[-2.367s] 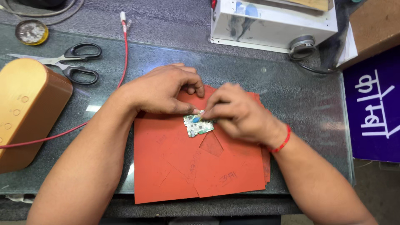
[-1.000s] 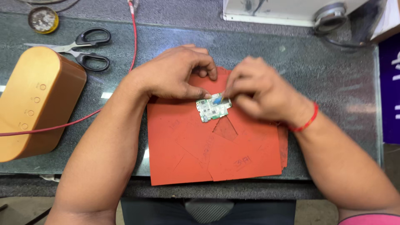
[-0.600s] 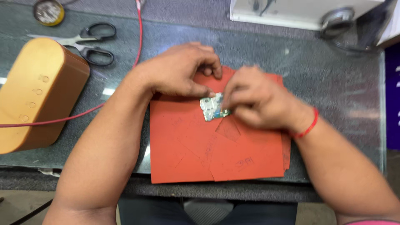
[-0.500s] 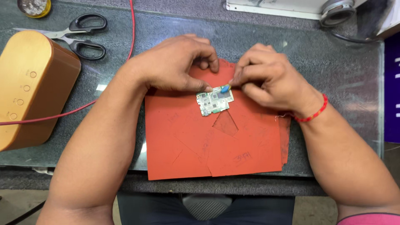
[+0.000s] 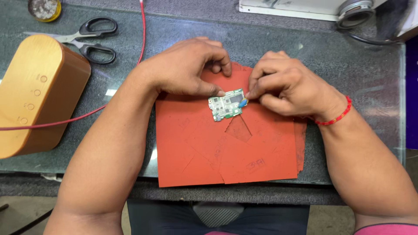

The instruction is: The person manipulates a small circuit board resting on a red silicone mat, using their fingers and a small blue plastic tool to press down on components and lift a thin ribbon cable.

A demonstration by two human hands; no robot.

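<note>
Here my left hand [image 5: 187, 69] pins the small green circuit board [image 5: 226, 104] on the orange mat [image 5: 209, 148]. My right hand [image 5: 287, 85] pinches a blue tool [image 5: 243, 102] at the board's edge. Bare surface [image 5: 348, 69] lies beyond.

- Matt orange-red rubbery mat [image 5: 204, 152], scuffed and cut
- Small circuit board [image 5: 226, 104], pale green, dotted with shiny metal parts
- Glossy glass-topped table [image 5: 339, 74], speckled grey
- Smooth tan speaker [image 5: 35, 91], satin finish
- Scissors [image 5: 87, 37]: black plastic handles, bright metal blades
- Red cord [image 5: 143, 26], plastic-coated

A dark speckled stone worktop [image 5: 305, 48] carries a glass sheet [image 5: 374, 82]. Light glints off it. Bare grey floor [image 5: 17, 213] shows below.
</note>
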